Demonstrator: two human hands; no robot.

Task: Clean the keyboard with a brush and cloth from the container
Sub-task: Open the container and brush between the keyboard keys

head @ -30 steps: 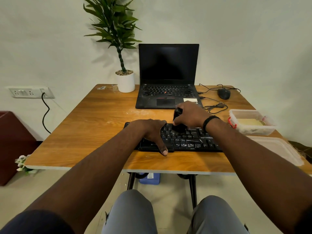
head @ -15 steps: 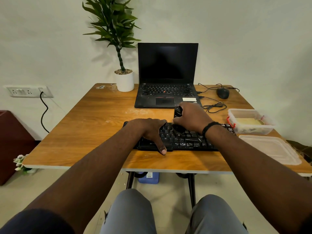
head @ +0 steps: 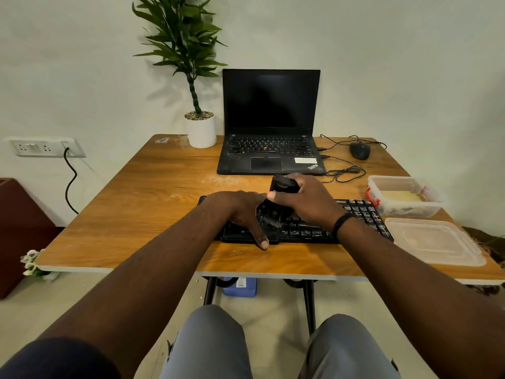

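Note:
A black keyboard (head: 358, 214) lies near the front edge of the wooden table (head: 153, 214). My right hand (head: 306, 201) grips a black brush (head: 282, 185), its bristles (head: 270, 216) down on the keys left of the middle. My left hand (head: 240, 214) rests on the keyboard's left end, thumb over the front edge. At the right stands a clear container (head: 404, 198) with a yellowish cloth (head: 401, 196) inside; its lid (head: 431, 240) lies in front of it.
An open black laptop (head: 270, 124) sits behind the keyboard, a potted plant (head: 200, 129) to its left. A black mouse (head: 360, 150) and loose cables (head: 345, 172) lie at the back right. Pale dust marks the table left of the laptop's front corner.
My right hand has shifted the brush a little leftward across the keys, toward my left hand. My left hand has stayed on the keyboard's left end.

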